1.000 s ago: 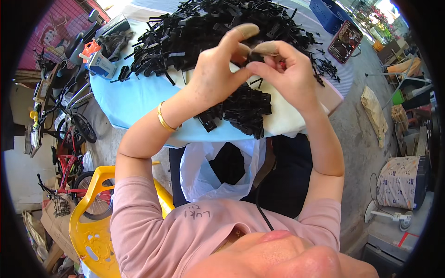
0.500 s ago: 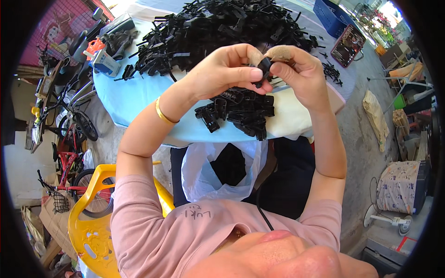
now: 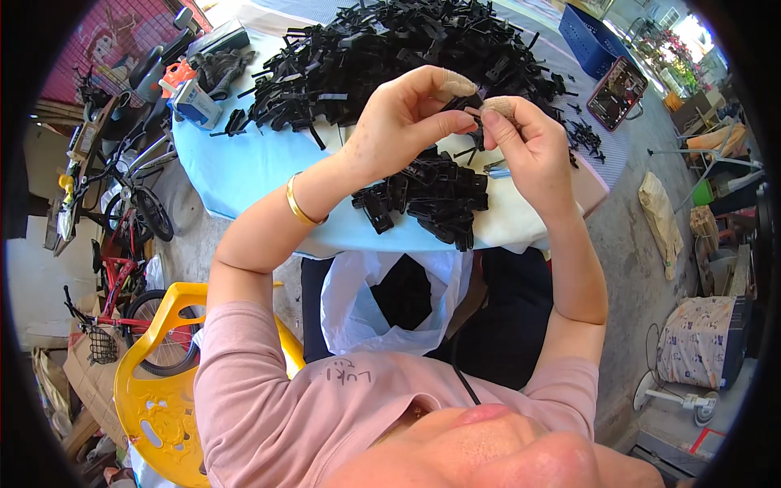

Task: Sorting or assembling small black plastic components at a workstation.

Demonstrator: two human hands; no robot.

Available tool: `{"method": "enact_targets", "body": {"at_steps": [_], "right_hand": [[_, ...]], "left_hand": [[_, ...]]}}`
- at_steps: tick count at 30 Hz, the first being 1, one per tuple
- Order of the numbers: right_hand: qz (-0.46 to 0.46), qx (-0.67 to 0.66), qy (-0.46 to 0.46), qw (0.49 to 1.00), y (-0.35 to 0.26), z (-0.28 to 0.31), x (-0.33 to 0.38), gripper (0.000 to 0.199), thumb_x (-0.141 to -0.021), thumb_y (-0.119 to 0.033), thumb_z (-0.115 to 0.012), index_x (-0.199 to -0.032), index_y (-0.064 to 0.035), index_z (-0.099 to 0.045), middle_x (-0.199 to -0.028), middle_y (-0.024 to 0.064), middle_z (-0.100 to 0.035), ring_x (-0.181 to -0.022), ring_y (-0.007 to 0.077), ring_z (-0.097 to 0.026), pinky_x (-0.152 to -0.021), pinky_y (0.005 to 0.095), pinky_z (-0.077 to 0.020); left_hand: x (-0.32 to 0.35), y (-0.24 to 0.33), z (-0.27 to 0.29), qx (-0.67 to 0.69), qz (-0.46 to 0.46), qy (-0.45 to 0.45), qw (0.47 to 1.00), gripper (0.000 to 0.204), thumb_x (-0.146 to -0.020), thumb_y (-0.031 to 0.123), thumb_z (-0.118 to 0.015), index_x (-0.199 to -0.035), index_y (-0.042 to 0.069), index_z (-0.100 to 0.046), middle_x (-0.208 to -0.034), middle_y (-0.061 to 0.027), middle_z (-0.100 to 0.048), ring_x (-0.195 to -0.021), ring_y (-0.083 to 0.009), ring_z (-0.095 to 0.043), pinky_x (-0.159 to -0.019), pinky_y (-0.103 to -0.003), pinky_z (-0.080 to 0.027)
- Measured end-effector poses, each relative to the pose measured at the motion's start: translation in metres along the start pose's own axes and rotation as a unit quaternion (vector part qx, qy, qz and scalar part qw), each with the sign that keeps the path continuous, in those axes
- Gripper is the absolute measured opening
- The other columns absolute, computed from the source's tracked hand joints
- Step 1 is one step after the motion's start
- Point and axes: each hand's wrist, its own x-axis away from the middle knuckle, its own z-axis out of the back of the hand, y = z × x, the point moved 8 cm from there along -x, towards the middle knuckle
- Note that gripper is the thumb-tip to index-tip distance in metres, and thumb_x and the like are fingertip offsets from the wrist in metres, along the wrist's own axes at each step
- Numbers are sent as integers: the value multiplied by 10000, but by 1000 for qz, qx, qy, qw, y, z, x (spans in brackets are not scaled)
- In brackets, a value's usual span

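Note:
My left hand (image 3: pixel 413 122) pinches a small black plastic piece (image 3: pixel 462 103) between thumb and fingers, above the table's near half. Against the piece's right end, my right hand (image 3: pixel 527 145) has thumb and index finger pressed together; its exact shape is mostly hidden by the fingers. Tan coverings wrap both index fingertips. Just below my hands lies a small heap of black plastic clips (image 3: pixel 431 199). Beyond them a much larger pile of black plastic parts (image 3: pixel 390 49) spreads over the cloth.
Light blue cloth (image 3: pixel 244 175) covers the table. At its right stand a phone (image 3: pixel 617 93) and a blue basket (image 3: pixel 592 42); a small box (image 3: pixel 195 106) is at the left. A white plastic bag (image 3: pixel 346 301) with black contents hangs open at my lap. A yellow chair (image 3: pixel 163 407) is left.
My fingers have shifted on the black piece: the left thumb has moved up and right, and the piece is now more hidden. The whole view has shifted slightly.

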Motion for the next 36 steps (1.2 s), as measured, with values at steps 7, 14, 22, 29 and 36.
{"method": "enact_targets", "body": {"at_steps": [7, 14, 22, 29, 36], "right_hand": [[-34, 25, -5, 999, -2, -3, 2, 126, -879, -109, -536, -870, 5, -588, -647, -25, -517, -601, 27, -452, -541, 165, -359], [-59, 30, -98, 993, 5, 0, -8, 130, -857, -98, -551, -903, 19, -584, -662, -33, -515, -594, 19, -425, -517, 171, -338], [72, 399, -95, 909, 38, 3, -6, 244, -733, -93, -579, -975, -71, -600, -743, 130, -578, -647, 278, -571, -597, 360, -455], [107, 424, -91, 895, 41, 12, -13, 142, -745, -104, -599, -875, -50, -621, -742, 109, -597, -634, 247, -591, -596, 342, -470], [-70, -26, -32, 997, 40, 18, -14, 140, -823, -61, -605, -932, 26, -609, -809, 25, -624, -737, 69, -578, -666, 192, -463]], "left_hand": [[7, 3, 3, -119, -50, 60, 990, 193, -758, -5, -653, -940, -19, -588, -886, -52, -618, -768, -98, -604, -667, -216, -494], [7, 30, -9, -307, -160, 34, 937, 303, -725, -9, -663, -1004, 3, -546, -883, -89, -614, -792, -145, -596, -698, -245, -495], [5, -6, -20, -211, 1, -300, 930, 262, -730, 96, -701, -947, 4, -589, -907, -58, -614, -883, -139, -567, -837, -288, -451], [-12, -18, 13, -94, 57, -111, 988, 252, -766, 138, -685, -963, 2, -606, -850, -44, -627, -810, -115, -583, -767, -239, -472], [-13, -22, 8, -24, 37, -86, 995, 776, -696, 64, -730, -1340, 60, -297, -1229, -141, -468, -1089, -200, -489, -922, -317, -424]]}}
